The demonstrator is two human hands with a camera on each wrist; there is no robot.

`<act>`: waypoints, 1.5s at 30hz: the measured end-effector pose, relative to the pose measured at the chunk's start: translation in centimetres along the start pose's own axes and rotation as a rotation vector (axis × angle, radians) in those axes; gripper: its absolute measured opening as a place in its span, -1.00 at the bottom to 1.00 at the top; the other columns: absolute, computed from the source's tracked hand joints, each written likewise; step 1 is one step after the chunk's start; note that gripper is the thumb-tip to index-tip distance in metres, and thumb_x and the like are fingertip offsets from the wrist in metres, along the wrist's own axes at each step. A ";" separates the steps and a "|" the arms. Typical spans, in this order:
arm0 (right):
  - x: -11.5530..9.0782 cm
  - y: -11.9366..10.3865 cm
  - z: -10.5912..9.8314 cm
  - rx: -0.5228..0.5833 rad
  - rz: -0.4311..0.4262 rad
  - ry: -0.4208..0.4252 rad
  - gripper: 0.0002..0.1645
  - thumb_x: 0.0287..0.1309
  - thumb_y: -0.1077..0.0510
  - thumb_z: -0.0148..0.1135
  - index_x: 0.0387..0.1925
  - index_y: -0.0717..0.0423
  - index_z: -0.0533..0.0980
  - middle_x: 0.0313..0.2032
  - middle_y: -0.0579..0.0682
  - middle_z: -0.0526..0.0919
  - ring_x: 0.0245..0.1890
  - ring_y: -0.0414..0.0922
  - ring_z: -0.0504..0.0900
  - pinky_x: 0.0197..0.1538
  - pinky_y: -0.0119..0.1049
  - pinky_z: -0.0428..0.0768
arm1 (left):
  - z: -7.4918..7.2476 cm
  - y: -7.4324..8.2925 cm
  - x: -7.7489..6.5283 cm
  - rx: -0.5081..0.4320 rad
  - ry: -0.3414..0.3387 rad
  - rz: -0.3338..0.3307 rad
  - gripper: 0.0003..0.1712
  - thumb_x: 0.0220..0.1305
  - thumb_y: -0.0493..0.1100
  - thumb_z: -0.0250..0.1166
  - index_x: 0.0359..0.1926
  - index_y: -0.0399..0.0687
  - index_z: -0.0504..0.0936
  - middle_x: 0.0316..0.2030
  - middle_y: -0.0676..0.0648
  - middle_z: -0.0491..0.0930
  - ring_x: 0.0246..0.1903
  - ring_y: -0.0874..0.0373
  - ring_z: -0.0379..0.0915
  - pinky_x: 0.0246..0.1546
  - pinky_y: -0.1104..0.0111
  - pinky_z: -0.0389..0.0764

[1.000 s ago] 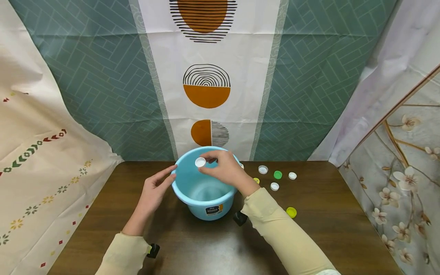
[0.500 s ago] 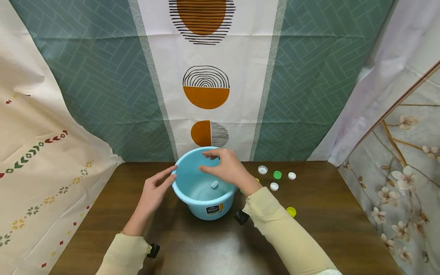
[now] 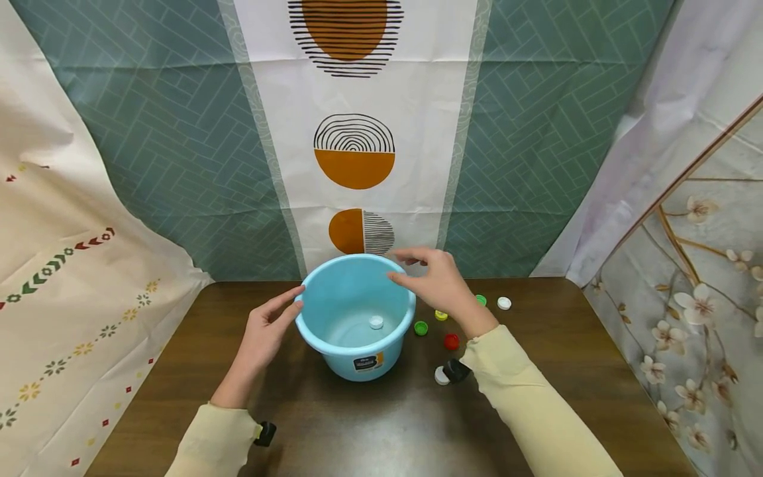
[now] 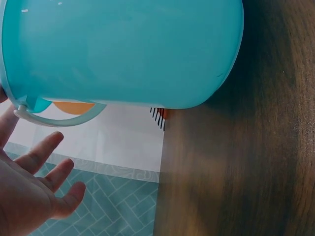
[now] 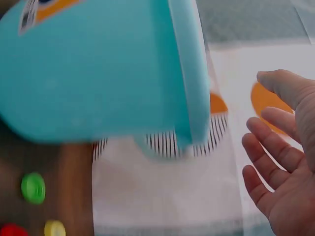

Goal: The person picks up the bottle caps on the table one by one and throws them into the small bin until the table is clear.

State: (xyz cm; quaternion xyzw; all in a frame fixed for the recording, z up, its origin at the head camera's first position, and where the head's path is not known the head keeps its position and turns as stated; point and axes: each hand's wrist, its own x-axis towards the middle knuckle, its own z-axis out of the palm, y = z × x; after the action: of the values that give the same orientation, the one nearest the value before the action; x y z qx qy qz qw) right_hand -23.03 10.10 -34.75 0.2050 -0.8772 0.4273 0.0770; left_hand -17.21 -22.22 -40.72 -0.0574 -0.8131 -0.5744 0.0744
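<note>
A light blue plastic bucket (image 3: pixel 363 358) stands on the table with a white bottle cap (image 3: pixel 376 322) on its floor. My left hand (image 3: pixel 268 331) touches the bucket's left rim with thumb and forefinger tips; the other fingers spread loosely below the rim in the left wrist view, near the bucket's handle (image 4: pixel 69 119). My right hand (image 3: pixel 438 278) hovers over the right rim with nothing in it, thumb and fingers apart. To the right of the bucket lie a green cap (image 3: pixel 420 328), a red cap (image 3: pixel 451 342) and a yellow cap (image 3: pixel 441 315).
Another white cap (image 3: pixel 441 376) lies partly behind the black wrist camera (image 3: pixel 456 371). Farther right are a second green cap (image 3: pixel 480 300) and a white one (image 3: pixel 504 303). The right arm hides part of the table (image 3: pixel 572 371). A patterned cloth (image 3: pixel 524 165) hangs behind the table.
My right hand let go of the white cap, which fell into the bucket and now lies on its floor. That hand then moved right, toward the rim. My left hand stayed put.
</note>
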 end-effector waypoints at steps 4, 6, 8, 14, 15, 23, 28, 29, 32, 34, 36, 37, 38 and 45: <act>-1.1 2.2 -2.1 -0.024 0.021 0.058 -0.50 0.00 -0.24 0.32 0.02 -0.29 0.54 0.00 -0.23 0.61 0.01 -0.20 0.52 0.11 -0.13 0.48 | 0.2 -1.5 0.3 0.029 0.022 0.006 -0.57 0.27 0.16 0.16 0.16 0.33 0.51 0.16 0.19 0.49 0.18 0.30 0.35 -0.02 0.56 0.46; -1.7 3.3 -3.1 -0.020 0.039 0.082 -0.50 0.00 -0.23 0.32 0.02 -0.28 0.54 0.00 -0.20 0.61 0.04 -0.19 0.53 0.13 -0.12 0.48 | 0.3 -1.9 0.4 0.034 0.033 0.013 -0.57 0.27 0.16 0.16 0.15 0.35 0.51 0.16 0.20 0.49 0.18 0.32 0.35 -0.02 0.56 0.46; -2.4 4.3 -4.0 -0.013 0.057 0.098 -0.49 0.00 -0.22 0.33 0.02 -0.24 0.54 0.01 -0.17 0.61 0.06 -0.15 0.52 0.15 -0.08 0.47 | 0.3 -2.1 0.4 0.033 0.040 0.024 -0.58 0.27 0.15 0.16 0.15 0.34 0.51 0.16 0.19 0.49 0.18 0.32 0.36 -0.02 0.56 0.46; -4.6 7.3 -6.4 -0.042 0.125 0.134 -0.41 0.00 -0.29 0.28 0.07 -0.20 0.52 0.01 -0.10 0.62 0.04 -0.09 0.53 0.12 -0.05 0.45 | 0.2 -1.9 0.6 0.035 0.047 0.036 -0.58 0.27 0.15 0.16 0.15 0.35 0.51 0.16 0.18 0.49 0.16 0.31 0.38 -0.05 0.56 0.49; -5.1 7.8 -6.6 -0.050 0.143 0.140 -0.40 -0.01 -0.31 0.28 0.07 -0.21 0.52 0.01 -0.10 0.62 0.03 -0.09 0.52 0.10 -0.06 0.46 | 0.2 -1.9 0.6 0.037 0.050 0.036 -0.58 0.27 0.15 0.16 0.15 0.35 0.51 0.16 0.18 0.49 0.15 0.30 0.39 -0.06 0.56 0.49; -8.8 12.3 -7.1 -0.102 0.245 0.171 -0.42 0.02 -0.29 0.27 0.06 -0.17 0.54 -0.04 -0.10 0.65 -0.06 -0.14 0.56 -0.06 -0.27 0.53 | 0.2 -2.0 0.8 0.020 0.063 0.031 -0.58 0.26 0.14 0.18 0.14 0.33 0.52 0.16 0.13 0.49 0.11 0.33 0.41 -0.09 0.54 0.52; -11.1 14.4 -7.5 -0.144 0.289 0.171 -0.39 0.02 -0.31 0.25 0.06 -0.13 0.54 -0.05 -0.08 0.66 -0.02 -0.10 0.56 0.02 -0.09 0.50 | 0.3 -1.9 0.8 0.027 0.056 0.041 -0.57 0.27 0.13 0.17 0.16 0.30 0.51 0.17 0.09 0.49 0.11 0.32 0.42 -0.09 0.54 0.51; -11.6 14.9 -7.5 -0.154 0.294 0.169 -0.39 0.02 -0.31 0.25 0.06 -0.12 0.54 -0.05 -0.08 0.66 -0.02 -0.09 0.56 0.02 -0.07 0.50 | 0.3 -1.9 0.8 0.030 0.054 0.045 -0.56 0.28 0.12 0.16 0.17 0.28 0.51 0.18 0.08 0.49 0.11 0.32 0.42 -0.08 0.54 0.51; -13.0 15.9 -7.7 -0.184 0.306 0.149 -0.38 0.04 -0.30 0.24 0.08 -0.10 0.53 -0.04 -0.08 0.66 0.00 -0.07 0.57 0.01 -0.06 0.51 | 0.3 -1.8 0.8 0.028 0.051 0.045 -0.57 0.29 0.11 0.16 0.18 0.27 0.50 0.18 0.07 0.49 0.10 0.32 0.42 -0.08 0.54 0.51; -13.9 16.5 -7.6 -0.195 0.302 0.126 -0.36 0.05 -0.30 0.23 0.10 -0.07 0.51 -0.02 -0.06 0.65 0.01 -0.05 0.57 0.01 -0.04 0.50 | 0.4 -1.7 0.8 0.019 0.053 0.040 -0.57 0.29 0.10 0.17 0.17 0.27 0.51 0.18 0.07 0.49 0.09 0.35 0.42 -0.08 0.55 0.50; -14.6 17.0 -7.4 -0.193 0.307 0.097 -0.32 0.05 -0.31 0.23 0.13 -0.04 0.49 0.01 -0.03 0.64 0.03 -0.02 0.56 0.03 -0.02 0.49 | 0.3 -1.4 0.7 0.005 0.055 0.032 -0.57 0.28 0.08 0.18 0.17 0.25 0.51 0.17 0.06 0.49 0.07 0.36 0.43 -0.09 0.55 0.50; -14.9 17.2 -7.3 -0.191 0.310 0.082 -0.30 0.04 -0.31 0.23 0.14 -0.02 0.48 0.02 -0.01 0.63 0.05 0.00 0.55 0.04 0.00 0.49 | 0.3 -1.0 0.6 0.000 0.053 0.027 -0.57 0.29 0.06 0.18 0.17 0.21 0.51 0.18 0.04 0.49 0.07 0.37 0.43 -0.09 0.55 0.51; -15.2 17.5 -7.1 -0.186 0.313 0.066 -0.27 0.03 -0.32 0.23 0.15 0.00 0.47 0.04 0.01 0.62 0.07 0.02 0.54 0.05 0.03 0.48 | 0.3 -0.6 0.5 -0.002 0.051 0.023 -0.56 0.29 0.05 0.18 0.18 0.18 0.51 0.18 0.02 0.49 0.06 0.38 0.44 -0.09 0.55 0.51; -16.7 18.9 -6.0 -0.181 0.352 -0.010 -0.15 -0.06 -0.39 0.25 0.19 -0.02 0.44 0.09 0.02 0.59 0.11 0.10 0.52 0.05 0.09 0.48 | 0.4 -1.1 0.6 -0.010 0.049 0.024 -0.57 0.29 0.07 0.18 0.17 0.20 0.52 0.16 0.02 0.51 0.03 0.38 0.47 -0.11 0.55 0.52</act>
State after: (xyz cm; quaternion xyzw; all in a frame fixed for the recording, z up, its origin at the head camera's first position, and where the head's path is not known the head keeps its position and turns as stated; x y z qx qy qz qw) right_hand -16.20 30.08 -49.79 0.0427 -0.9348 0.3524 0.0150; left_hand -17.99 -22.23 -41.72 -0.0536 -0.8074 -0.5788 0.1010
